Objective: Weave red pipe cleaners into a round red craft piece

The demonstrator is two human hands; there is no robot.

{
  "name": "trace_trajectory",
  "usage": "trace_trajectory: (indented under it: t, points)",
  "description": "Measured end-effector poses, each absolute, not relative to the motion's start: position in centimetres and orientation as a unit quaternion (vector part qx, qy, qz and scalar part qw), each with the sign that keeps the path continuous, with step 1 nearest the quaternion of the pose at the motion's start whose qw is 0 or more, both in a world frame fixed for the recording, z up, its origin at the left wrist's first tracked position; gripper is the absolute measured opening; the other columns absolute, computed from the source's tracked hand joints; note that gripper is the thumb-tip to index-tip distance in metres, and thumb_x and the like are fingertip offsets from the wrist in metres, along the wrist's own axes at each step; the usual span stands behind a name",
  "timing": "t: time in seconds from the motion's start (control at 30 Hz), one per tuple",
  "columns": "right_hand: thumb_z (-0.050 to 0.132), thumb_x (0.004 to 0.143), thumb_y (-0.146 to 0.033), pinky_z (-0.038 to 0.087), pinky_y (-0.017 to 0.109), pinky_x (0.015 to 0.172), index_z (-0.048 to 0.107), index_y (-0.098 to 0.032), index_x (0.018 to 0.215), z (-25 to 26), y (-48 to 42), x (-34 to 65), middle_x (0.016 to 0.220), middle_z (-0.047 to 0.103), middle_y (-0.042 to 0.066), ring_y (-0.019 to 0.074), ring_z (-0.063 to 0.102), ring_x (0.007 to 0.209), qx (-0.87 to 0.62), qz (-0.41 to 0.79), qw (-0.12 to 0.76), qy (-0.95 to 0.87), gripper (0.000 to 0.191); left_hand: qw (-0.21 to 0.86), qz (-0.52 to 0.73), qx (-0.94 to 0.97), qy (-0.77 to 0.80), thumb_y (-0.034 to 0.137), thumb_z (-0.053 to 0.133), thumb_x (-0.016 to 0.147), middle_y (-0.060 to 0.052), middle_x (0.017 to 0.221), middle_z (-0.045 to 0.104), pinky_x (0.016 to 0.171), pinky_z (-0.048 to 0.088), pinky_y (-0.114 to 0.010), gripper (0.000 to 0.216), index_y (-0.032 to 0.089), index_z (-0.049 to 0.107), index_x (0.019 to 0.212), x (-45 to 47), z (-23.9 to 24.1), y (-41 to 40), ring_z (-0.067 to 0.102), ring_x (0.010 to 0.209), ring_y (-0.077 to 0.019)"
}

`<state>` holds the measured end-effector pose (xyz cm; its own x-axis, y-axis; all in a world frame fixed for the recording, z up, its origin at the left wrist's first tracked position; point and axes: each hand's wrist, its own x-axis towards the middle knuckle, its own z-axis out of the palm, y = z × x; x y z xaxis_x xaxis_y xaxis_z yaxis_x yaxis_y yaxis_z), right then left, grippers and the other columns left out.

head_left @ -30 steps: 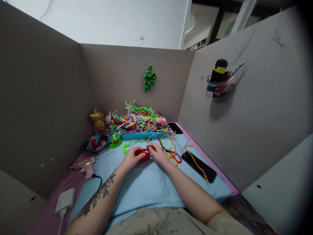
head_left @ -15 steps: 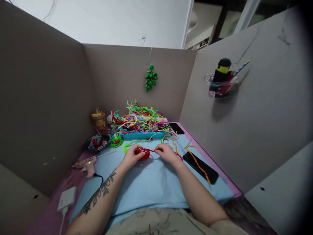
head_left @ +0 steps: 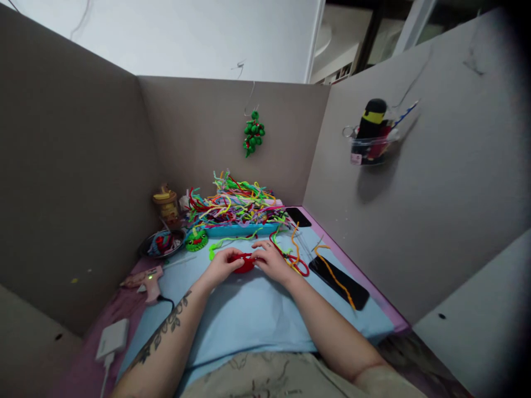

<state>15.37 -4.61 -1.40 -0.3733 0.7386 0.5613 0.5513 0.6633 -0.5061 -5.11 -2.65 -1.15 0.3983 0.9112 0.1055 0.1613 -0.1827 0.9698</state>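
A small red pipe-cleaner piece (head_left: 243,263) lies on the light blue cloth (head_left: 249,315) in the middle of the desk. My left hand (head_left: 219,265) is closed round its left side. Pressed against its right side, my right hand (head_left: 270,260) has its fingers pinched on the red strand. Loose red, yellow and orange pipe cleaners (head_left: 295,260) trail to the right of my right hand.
A teal tray (head_left: 240,228) heaped with coloured pipe cleaners stands at the back. A green frog figure (head_left: 196,240), a dark bowl (head_left: 161,243), a pink glue gun (head_left: 143,279) and a white adapter (head_left: 111,339) sit left. Two black phones (head_left: 338,282) (head_left: 297,216) lie right. Cardboard walls enclose the desk.
My right hand drew a red strand out to the right, then came back against the red piece. My left hand stayed on the piece.
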Motion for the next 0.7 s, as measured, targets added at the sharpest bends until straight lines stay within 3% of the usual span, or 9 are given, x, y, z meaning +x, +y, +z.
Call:
trace_trajectory:
  t: [0.37, 0.6, 0.7]
  points:
    - [0.061, 0.077, -0.023, 0.046, 0.032, 0.083, 0.070, -0.018, 0.079, -2.7, -3.9, 14.7, 0.086, 0.069, 0.004, 0.0179, 0.063, 0.084, -0.369, 0.369, 0.444, -0.729, 0.009, 0.521, 0.353, 0.679, 0.378, 0.025, 0.069, 0.067, 0.002, 0.072, 0.062, 0.062, 0.043, -0.024, 0.037, 0.016, 0.054, 0.099, -5.4, -0.8, -2.9, 0.058, 0.064, -0.0123]
    - [0.060, 0.074, -0.020, 0.046, 0.028, 0.075, 0.061, -0.018, 0.080, -2.8, -4.1, 13.9, 0.077, 0.062, -0.001, 0.0143, 0.058, 0.075, -0.376, 0.399, 0.470, -0.692, 0.006, 0.502, 0.359, 0.685, 0.387, 0.026, 0.069, 0.065, 0.002, 0.070, 0.061, 0.060, 0.041, -0.023, 0.035, 0.016, 0.054, 0.096, -5.2, -0.5, -3.1, 0.057, 0.063, -0.0130]
    - [0.060, 0.074, -0.021, 0.045, 0.026, 0.070, 0.055, -0.019, 0.089, -2.5, -4.4, 13.5, 0.078, 0.058, -0.003, 0.0128, 0.056, 0.072, -0.375, 0.398, 0.483, -0.684, 0.016, 0.499, 0.363, 0.689, 0.380, 0.028, 0.069, 0.065, 0.002, 0.070, 0.060, 0.060, 0.041, -0.024, 0.035, 0.016, 0.054, 0.095, -5.1, -0.4, -3.2, 0.057, 0.063, -0.0134]
